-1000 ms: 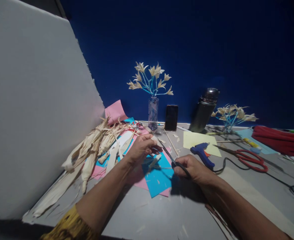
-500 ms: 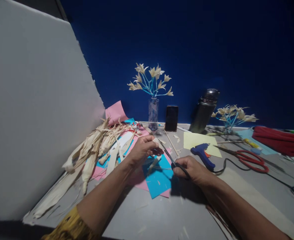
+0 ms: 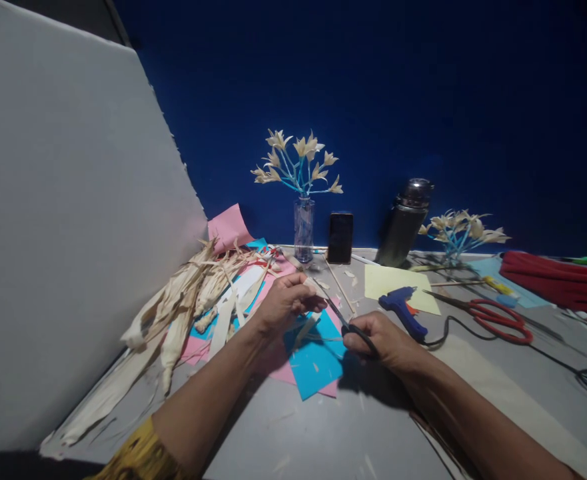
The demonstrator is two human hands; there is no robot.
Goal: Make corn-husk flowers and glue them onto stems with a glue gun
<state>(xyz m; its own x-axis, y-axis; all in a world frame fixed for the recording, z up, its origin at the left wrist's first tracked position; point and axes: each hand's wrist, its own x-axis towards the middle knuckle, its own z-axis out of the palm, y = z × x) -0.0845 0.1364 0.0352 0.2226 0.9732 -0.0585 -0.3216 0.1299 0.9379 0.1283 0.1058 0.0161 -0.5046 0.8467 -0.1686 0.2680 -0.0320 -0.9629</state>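
Observation:
Between the thumb and fingers of my left hand (image 3: 290, 299) is a small pale piece of corn husk (image 3: 312, 285), pinched near its edge. My right hand (image 3: 373, 335) grips the black handles of a pair of scissors (image 3: 349, 328). Their blades point up and left, meeting the husk at my left fingertips; whether they are fully closed is too small to see. Below both hands lies a blue paper sheet (image 3: 316, 373) strewn with husk scraps, over pink paper (image 3: 280, 360).
A heap of dried husks (image 3: 178, 313) lies at left. Behind stand a glass vase (image 3: 304, 230) of husk flowers, a phone (image 3: 340, 239) and a flask (image 3: 404, 223). At right are a blue glue gun (image 3: 404, 310), its cord, red-handled scissors (image 3: 503, 321) and a red cloth (image 3: 553, 280).
The view has shifted slightly. Both hands stay in nearly the same place, with the scissor blades still at the husk piece.

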